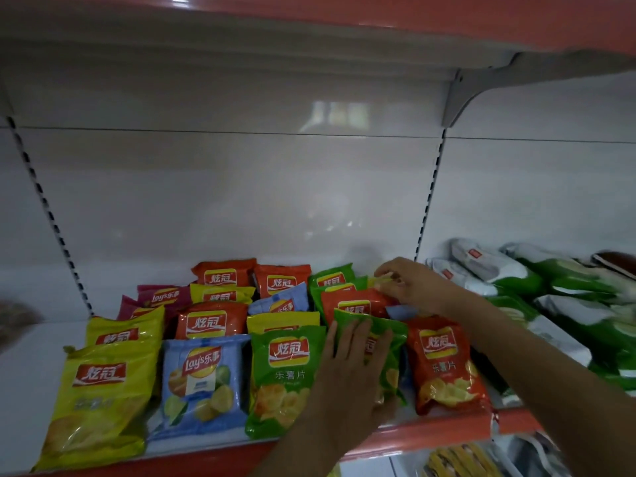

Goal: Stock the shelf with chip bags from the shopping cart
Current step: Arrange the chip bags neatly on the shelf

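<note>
Dim, soft indoor light. Pale window reflections glare on white back panel. Wide-angle bowing bends uprights. Right-hand bags and left edge smeared, blurred. Glossy highlights on chip bags.

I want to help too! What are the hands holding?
Right hand pinches a yellow chip bag by its top edge. Left hand presses flat on a green chip bag.

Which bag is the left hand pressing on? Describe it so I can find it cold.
On the shelf with the red front edge, look along the front row. The left hand lies flat on a tilted green bag, between an upright green bag and a red bag.
</note>
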